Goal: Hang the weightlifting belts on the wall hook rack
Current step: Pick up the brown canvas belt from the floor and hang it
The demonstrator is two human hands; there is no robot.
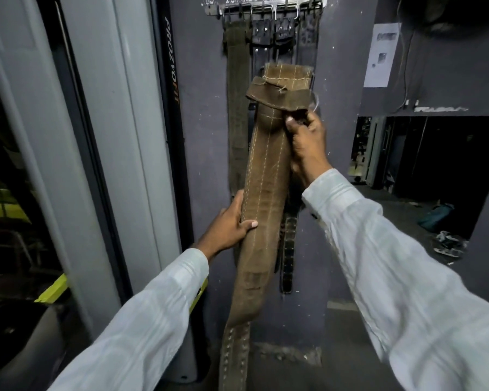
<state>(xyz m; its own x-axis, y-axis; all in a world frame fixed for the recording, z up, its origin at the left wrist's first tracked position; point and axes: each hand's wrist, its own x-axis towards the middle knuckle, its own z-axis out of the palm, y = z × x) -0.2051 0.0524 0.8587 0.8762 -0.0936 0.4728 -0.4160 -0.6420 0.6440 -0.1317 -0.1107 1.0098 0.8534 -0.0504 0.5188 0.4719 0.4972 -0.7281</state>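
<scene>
While held just off the wall at frame centre, brown belt (266,176) runs down to the lower edge, its upper end folded over. Hung belts (237,88): upper centre, beneath hook rack (266,8) at top centre. Right hand (305,136) grips the folded end. Left hand (229,224) clasps the belt mid-length. Advice: lift the top end first, left hand bearing the weight, then seat it on a free hook.

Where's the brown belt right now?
The brown belt is centre of the head view, below the rack, left hand gripping its middle, right hand its top.
</scene>
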